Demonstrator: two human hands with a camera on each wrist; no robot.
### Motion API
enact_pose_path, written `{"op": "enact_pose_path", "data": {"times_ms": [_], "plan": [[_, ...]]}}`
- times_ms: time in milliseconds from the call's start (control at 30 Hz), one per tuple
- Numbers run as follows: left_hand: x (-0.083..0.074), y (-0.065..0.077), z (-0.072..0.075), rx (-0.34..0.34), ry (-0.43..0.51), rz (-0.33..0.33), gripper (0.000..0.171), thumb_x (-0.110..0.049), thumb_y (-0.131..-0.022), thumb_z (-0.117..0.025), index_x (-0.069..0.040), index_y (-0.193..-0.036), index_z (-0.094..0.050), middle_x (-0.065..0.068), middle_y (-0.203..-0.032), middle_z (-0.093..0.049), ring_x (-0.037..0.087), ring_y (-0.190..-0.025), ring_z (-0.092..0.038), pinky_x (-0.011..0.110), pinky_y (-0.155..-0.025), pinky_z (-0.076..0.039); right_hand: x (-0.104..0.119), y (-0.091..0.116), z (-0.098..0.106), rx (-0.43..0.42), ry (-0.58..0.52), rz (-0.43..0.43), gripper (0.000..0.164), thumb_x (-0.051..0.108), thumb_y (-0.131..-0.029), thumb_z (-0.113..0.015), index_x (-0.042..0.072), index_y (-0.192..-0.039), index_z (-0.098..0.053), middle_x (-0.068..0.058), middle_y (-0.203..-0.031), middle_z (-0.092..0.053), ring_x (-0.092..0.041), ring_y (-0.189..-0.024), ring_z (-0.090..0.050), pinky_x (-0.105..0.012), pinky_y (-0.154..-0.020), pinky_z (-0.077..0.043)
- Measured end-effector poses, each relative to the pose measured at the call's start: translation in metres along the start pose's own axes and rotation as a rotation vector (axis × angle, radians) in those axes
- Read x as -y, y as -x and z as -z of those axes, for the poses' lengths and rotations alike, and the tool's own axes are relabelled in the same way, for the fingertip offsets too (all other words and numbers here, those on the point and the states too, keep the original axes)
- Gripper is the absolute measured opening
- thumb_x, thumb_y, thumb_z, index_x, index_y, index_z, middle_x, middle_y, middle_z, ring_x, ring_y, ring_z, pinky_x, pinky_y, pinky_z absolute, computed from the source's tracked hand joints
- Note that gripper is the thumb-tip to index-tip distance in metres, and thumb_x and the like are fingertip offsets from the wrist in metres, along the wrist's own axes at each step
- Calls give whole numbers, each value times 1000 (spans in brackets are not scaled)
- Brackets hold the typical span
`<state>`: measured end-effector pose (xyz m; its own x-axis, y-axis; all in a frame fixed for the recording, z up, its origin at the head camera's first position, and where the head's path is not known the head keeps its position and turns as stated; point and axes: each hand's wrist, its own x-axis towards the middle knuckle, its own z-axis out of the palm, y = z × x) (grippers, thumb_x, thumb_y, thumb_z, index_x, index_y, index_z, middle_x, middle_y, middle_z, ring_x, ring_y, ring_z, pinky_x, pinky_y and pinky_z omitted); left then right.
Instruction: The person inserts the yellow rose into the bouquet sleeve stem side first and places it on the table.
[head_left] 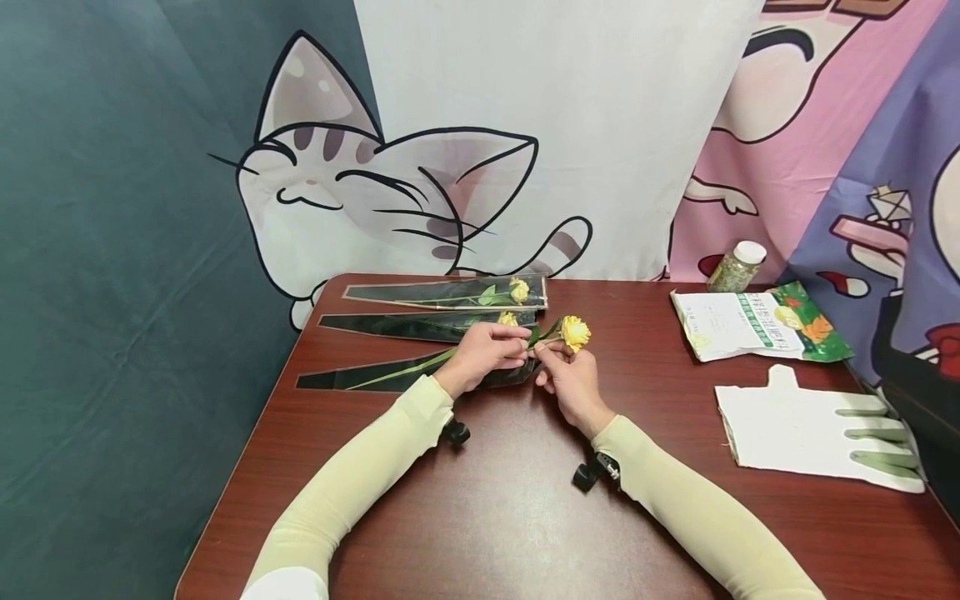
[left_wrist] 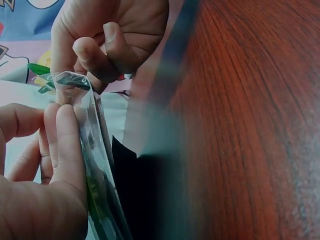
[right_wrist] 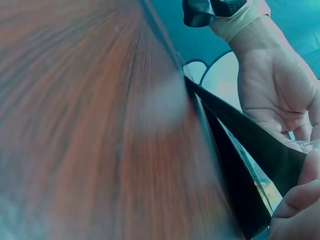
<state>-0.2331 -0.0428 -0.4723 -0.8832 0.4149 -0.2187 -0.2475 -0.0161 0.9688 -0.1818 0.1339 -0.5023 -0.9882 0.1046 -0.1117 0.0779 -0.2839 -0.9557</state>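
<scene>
A yellow rose (head_left: 575, 332) extends from the mouth of the front black-and-clear flower sleeve (head_left: 322, 381), its long stem running down inside. My left hand (head_left: 487, 354) pinches the sleeve near its wide end; the clear film (left_wrist: 75, 80) rises past its fingertips in the left wrist view. Just below the bloom, my right hand (head_left: 572, 383) pinches the rose's stem between thumb and finger, right at the sleeve's mouth. In the right wrist view the black backing (right_wrist: 250, 135) slants up off the table between both hands. The left hand hides part of the stem.
Behind lie two more sleeves, the far one (head_left: 450, 292) and the middle one (head_left: 390, 323), each with a yellow rose. At right are a white-capped jar (head_left: 737, 268), a green-and-white packet (head_left: 757, 321) and white gloves (head_left: 810, 425). A printed cloth hangs behind the table (head_left: 465, 517).
</scene>
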Motion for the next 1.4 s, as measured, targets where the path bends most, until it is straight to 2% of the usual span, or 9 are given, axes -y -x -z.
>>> {"op": "enact_pose_path", "data": {"times_ms": [200, 300, 433, 667, 833, 967, 1067, 1200, 1400], "plan": [[-1, 0, 1, -11, 7, -3, 36, 0, -97, -65, -1, -132, -73, 16, -115, -79, 10, -89, -78, 30, -85, -65, 0, -1, 0, 4, -36, -41, 20, 15, -101, -74, 0, -110, -66, 3, -83, -79, -5, -46, -58, -16, -41, -41], [-2, 1, 3, -14, 13, 0, 35, 0, -96, -65, -1, -131, -74, 14, -113, -79, 11, -88, -77, 30, -85, -66, 0, -1, 1, 27, -90, -58, 18, 17, -103, -71, 4, -115, -64, 0, -85, -81, -6, -46, -57, -16, -40, -39], [-3, 3, 4, -13, 14, 6, 35, -1, -96, -68, -2, -130, -75, 12, -110, -79, 11, -87, -77, 31, -85, -66, 2, 0, 4, 30, -151, -70, 18, 24, -106, -68, 6, -111, -68, 0, -86, -81, -5, -46, -55, -15, -38, -37], [-2, 4, 5, -13, 16, 22, 33, -1, -97, -68, 0, -130, -74, 9, -104, -78, 12, -86, -77, 31, -85, -66, 3, 1, 6, -10, -143, -61, 12, 21, -105, -70, 9, -103, -68, 1, -84, -79, -3, -46, -53, -14, -37, -37], [-2, 4, 6, -15, 25, 27, 33, -1, -97, -69, 1, -130, -74, 7, -102, -78, 11, -85, -77, 30, -84, -66, 2, 0, 9, -23, -171, -96, 6, 14, -101, -74, 11, -97, -70, 2, -68, -69, -2, -46, -51, -15, -38, -37], [-4, 5, 6, -14, 38, 24, 34, -1, -97, -69, 0, -131, -74, 7, -101, -79, 11, -84, -77, 29, -83, -66, 3, 0, 11, 7, -148, -124, 4, 10, -99, -74, 10, -100, -71, 4, -63, -65, -3, -45, -51, -15, -38, -36], [-6, 5, 5, -13, 46, 16, 34, -2, -97, -69, -1, -130, -74, 8, -104, -79, 10, -84, -77, 28, -82, -66, 4, -1, 10, 22, -107, -127, 8, 10, -98, -76, 8, -103, -69, 5, -66, -64, -4, -46, -53, -15, -39, -38], [-8, 5, 3, -18, 55, 9, 33, -2, -97, -70, 0, -129, -74, 13, -109, -79, 10, -83, -76, 27, -81, -66, 3, -2, 10, 33, -56, -131, 8, 11, -96, -78, 11, -98, -70, 6, -66, -62, -3, -45, -53, -16, -41, -40], [-9, 4, 1, -16, 57, 1, 33, -1, -97, -69, 0, -129, -75, 13, -109, -79, 9, -84, -76, 26, -81, -65, 0, -3, 9, 60, -57, -136, 9, 9, -95, -77, 14, -94, -70, 6, -66, -61, -2, -43, -49, -17, -39, -34]]}}
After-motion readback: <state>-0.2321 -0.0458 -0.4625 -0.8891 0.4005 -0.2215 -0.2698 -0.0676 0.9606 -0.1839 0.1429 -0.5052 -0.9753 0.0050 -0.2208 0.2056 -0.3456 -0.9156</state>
